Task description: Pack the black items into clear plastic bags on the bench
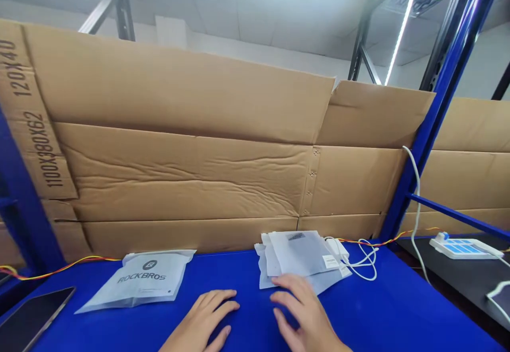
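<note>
The left hand (204, 317) and right hand (307, 309) are bare, slim-fingered.

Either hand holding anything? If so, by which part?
Nothing is held. Left hand is open and empty; right hand is open by the stacked bags, not gripping them.

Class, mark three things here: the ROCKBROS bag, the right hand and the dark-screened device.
ROCKBROS bag (141, 284), head view: its printed face.
Right hand (306, 310), head view: back of the hand.
Dark-screened device (32, 318), head view: its screen.

From above the table (243, 269), the head view faces nearby cardboard (191, 160).
</note>
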The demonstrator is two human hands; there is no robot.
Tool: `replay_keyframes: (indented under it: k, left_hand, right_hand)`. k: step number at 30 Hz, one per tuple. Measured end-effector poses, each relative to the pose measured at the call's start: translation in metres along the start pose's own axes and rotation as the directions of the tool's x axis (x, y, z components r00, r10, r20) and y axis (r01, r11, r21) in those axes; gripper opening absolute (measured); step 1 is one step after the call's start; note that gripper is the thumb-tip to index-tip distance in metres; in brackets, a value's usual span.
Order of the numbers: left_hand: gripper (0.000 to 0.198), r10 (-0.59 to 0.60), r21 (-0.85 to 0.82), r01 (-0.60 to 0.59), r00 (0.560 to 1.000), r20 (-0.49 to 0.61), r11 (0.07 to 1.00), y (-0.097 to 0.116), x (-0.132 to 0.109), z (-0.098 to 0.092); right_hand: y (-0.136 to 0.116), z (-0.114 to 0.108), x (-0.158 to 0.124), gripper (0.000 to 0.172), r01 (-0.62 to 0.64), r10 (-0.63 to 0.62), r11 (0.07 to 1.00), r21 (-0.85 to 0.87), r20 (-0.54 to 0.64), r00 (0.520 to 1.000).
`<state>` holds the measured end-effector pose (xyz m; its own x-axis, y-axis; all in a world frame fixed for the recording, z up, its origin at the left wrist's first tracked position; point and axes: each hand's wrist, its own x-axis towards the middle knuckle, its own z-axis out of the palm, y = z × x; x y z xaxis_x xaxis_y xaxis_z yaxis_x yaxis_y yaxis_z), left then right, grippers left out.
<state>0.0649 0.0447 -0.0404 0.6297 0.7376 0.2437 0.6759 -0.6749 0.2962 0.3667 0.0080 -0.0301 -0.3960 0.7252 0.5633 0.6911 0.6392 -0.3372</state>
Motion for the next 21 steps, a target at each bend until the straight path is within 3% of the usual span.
replay_keyframes:
  k: [2, 4, 7, 9, 13, 15, 17, 19, 20, 21]
  left_hand:
    - [0.036, -0.005, -0.010, 0.006, 1.000, 0.004, 1.000, 0.001, 0.000, -0.001]
    - [0.037, -0.007, -0.024, 0.007, 1.000, 0.003, 1.000, 0.003, 0.000, -0.003]
    - [0.038, -0.006, -0.038, 0.006, 1.000, -0.004, 0.999, 0.004, 0.000, -0.005]
    - [0.038, -0.018, -0.055, 0.019, 1.000, 0.004, 0.998, 0.004, -0.001, -0.005]
    - [0.030, -0.100, -0.186, 0.106, 0.994, 0.039, 0.977, 0.007, 0.002, -0.004]
    - [0.036, -0.166, -0.430, 0.175, 0.984, 0.060, 0.886, 0.014, 0.005, -0.005]
    - [0.056, -0.183, -0.740, 0.218, 0.975, 0.130, 0.636, 0.024, 0.006, -0.006]
    - [0.065, -0.203, -0.884, 0.272, 0.957, 0.208, 0.381, 0.033, 0.006, -0.007]
    - [0.064, -0.238, -0.890, 0.307, 0.943, 0.234, 0.338, 0.037, 0.006, -0.005]
    - [0.061, -0.287, -0.873, 0.339, 0.926, 0.244, 0.350, 0.038, 0.005, -0.003]
  right_hand:
    - [0.017, -0.016, -0.001, 0.042, -0.146, 0.132, 0.985, -0.095, -0.136, 0.982]
    - [0.042, -0.026, -0.004, 0.050, -0.262, 0.238, 0.956, -0.129, -0.177, 0.955]
    - [0.076, -0.028, -0.007, 0.030, -0.319, 0.305, 0.944, -0.087, -0.144, 0.941]
    - [0.088, -0.026, -0.007, 0.030, -0.331, 0.322, 0.943, -0.020, -0.189, 0.928]
    - [0.075, -0.034, -0.002, 0.029, -0.290, 0.298, 0.953, 0.092, -0.473, 0.829]
    - [0.053, -0.037, -0.001, 0.026, -0.189, 0.192, 0.980, 0.064, -0.560, 0.806]
    - [0.024, -0.029, -0.002, 0.028, -0.035, 0.037, 0.999, 0.013, -0.449, 0.893]
    - [-0.006, -0.007, -0.008, 0.029, 0.138, -0.132, 0.989, 0.054, -0.103, 0.986]
    - [-0.019, 0.007, -0.012, 0.027, 0.205, -0.210, 0.972, 0.115, 0.029, 0.977]
    - [-0.030, 0.022, -0.016, 0.029, 0.135, -0.153, 0.978, 0.156, 0.104, 0.983]
